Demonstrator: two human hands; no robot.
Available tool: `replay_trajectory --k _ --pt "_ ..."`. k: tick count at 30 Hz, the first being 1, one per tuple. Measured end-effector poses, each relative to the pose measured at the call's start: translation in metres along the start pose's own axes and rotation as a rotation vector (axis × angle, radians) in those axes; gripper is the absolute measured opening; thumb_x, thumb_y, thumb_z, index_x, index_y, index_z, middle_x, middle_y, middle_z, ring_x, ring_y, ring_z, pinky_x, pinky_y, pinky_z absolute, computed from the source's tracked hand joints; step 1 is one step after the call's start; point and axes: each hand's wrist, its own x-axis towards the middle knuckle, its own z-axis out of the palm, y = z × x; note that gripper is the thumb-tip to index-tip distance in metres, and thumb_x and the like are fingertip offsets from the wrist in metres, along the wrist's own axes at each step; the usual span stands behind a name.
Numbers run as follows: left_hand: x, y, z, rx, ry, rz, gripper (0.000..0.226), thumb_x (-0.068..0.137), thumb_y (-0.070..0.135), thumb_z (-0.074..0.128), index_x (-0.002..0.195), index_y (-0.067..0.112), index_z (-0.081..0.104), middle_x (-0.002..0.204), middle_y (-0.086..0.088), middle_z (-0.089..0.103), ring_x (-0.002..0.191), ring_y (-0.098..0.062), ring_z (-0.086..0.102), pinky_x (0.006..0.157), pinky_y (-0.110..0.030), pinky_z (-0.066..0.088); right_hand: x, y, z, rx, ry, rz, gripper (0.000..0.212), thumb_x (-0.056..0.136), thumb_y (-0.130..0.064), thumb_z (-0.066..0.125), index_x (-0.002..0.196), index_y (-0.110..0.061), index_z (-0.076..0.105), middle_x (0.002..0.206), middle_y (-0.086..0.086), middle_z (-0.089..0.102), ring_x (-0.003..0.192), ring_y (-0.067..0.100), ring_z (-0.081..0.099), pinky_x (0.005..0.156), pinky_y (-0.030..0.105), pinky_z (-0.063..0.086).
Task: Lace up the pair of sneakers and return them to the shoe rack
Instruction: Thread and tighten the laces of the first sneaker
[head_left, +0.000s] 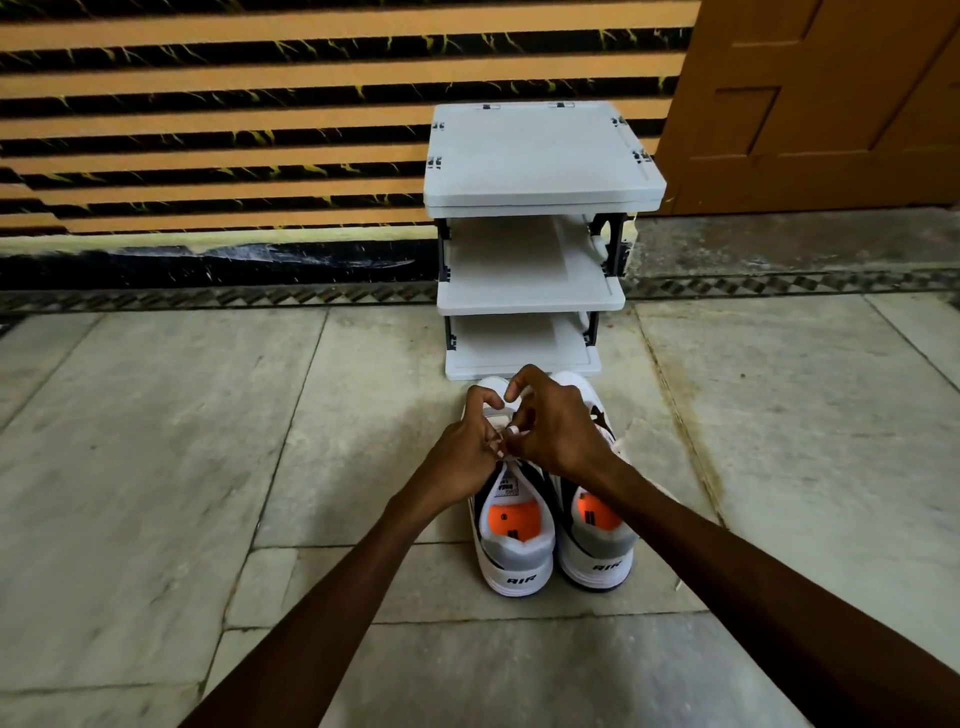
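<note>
1. Stone floor (156, 467) underfoot, striped wall (208, 130) at 12 o'clock.
2. Left hand (467, 447): fingers curled, pinching lacing of left sneaker (514, 551), mid-frame.
3. Shoe rack (540, 156) at 12 o'clock of pair, near toes.
4. Right hand (556, 431): fingers curled, pinching same lacing.
5. Right sneaker (597, 551) touching at 3 o'clock, heels toward 6 o'clock.

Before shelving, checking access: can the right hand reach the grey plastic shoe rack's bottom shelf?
Probably yes: the shelf lies open just beyond the white sneakers, though the right hand's grip holds laces.
</note>
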Motion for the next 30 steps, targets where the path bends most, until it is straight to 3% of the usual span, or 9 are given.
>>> replay_trajectory --k 5,9,13,16,19,23,26,30 --pt "-0.004 0.004 0.001 0.066 0.023 -0.010 0.060 0.083 0.000 0.053 0.131 0.023 0.024 0.090 -0.013 0.069 0.079 -0.027 0.067 0.070 -0.048 0.056 -0.001 -0.005 0.011 -0.323 -0.009 -0.210 0.042 0.067 -0.006 0.072 0.095 -0.022 0.046 0.074 0.002 0.067 0.067 0.023 0.064 0.058 0.036 0.052" --pt "-0.005 0.009 0.002 0.112 0.022 -0.047 0.059 0.086 0.003 0.055 0.136 0.012 0.025 0.099 -0.017 0.068 0.085 -0.030 0.066 0.076 -0.044 0.055 -0.005 -0.006 0.011 -0.431 0.002 -0.306 0.036 0.068 -0.005 0.066 0.099 -0.013 0.049 0.080 0.009 0.066 0.074 0.035 0.063 0.056 0.035 0.045" --pt "0.000 0.010 0.002 0.111 -0.002 -0.095 0.056 0.088 0.003 0.050 0.137 0.012 0.024 0.100 -0.017 0.067 0.086 -0.029 0.065 0.071 -0.038 0.053 -0.009 -0.006 0.012 -0.501 0.015 -0.327 0.036 0.072 -0.006 0.062 0.104 -0.014 0.049 0.085 0.010 0.068 0.077 0.038 0.063 0.057 0.036 0.042" --pt "0.000 0.010 0.000 -0.020 0.002 -0.155 0.053 0.089 0.003 0.047 0.136 0.019 0.027 0.106 -0.015 0.065 0.090 -0.026 0.064 0.068 -0.031 0.051 -0.012 -0.004 0.013 -0.577 0.045 -0.400 0.043 0.069 -0.006 0.068 0.107 -0.015 0.051 0.088 0.011 0.071 0.077 0.038 0.065 0.056 0.032 0.033" --pt "0.002 0.010 0.000 -0.236 0.079 -0.264 0.037 0.089 0.005 0.045 0.122 0.021 0.043 0.111 -0.020 0.067 0.094 -0.033 0.066 0.057 -0.025 0.045 -0.014 0.001 0.014 -0.625 0.109 -0.482 0.045 0.066 -0.005 0.069 0.107 -0.014 0.052 0.085 0.012 0.070 0.071 0.036 0.066 0.051 0.032 0.038" --pt "0.007 0.009 0.004 -0.348 0.137 -0.359 0.030 0.085 0.006 0.044 0.109 0.020 0.056 0.098 -0.021 0.067 0.072 -0.025 0.063 0.051 -0.023 0.039 -0.021 0.002 0.016 -0.697 0.177 -0.594 0.043 0.074 -0.017 0.038 0.115 -0.011 0.053 0.077 0.011 0.067 0.065 0.032 0.063 0.048 0.034 0.046" --pt "0.010 0.010 0.005 -0.416 0.109 -0.396 0.027 0.087 0.003 0.042 0.097 0.019 0.063 0.077 -0.007 0.062 0.063 -0.017 0.057 0.052 -0.024 0.042 -0.021 0.002 0.015 -0.692 0.201 -0.585 0.037 0.075 -0.016 0.039 0.109 -0.013 0.052 0.075 0.008 0.065 0.064 0.029 0.062 0.048 0.031 0.043" --pt "0.012 0.007 0.001 -0.615 -0.009 -0.432 0.029 0.094 0.008 0.040 0.088 0.018 0.066 0.069 0.000 0.065 0.056 -0.007 0.060 0.057 -0.021 0.045 -0.022 0.002 0.007 -0.658 0.157 -0.543 0.031 0.070 -0.006 0.050 0.097 -0.009 0.063 0.074 0.007 0.064 0.062 0.029 0.062 0.048 0.028 0.037"
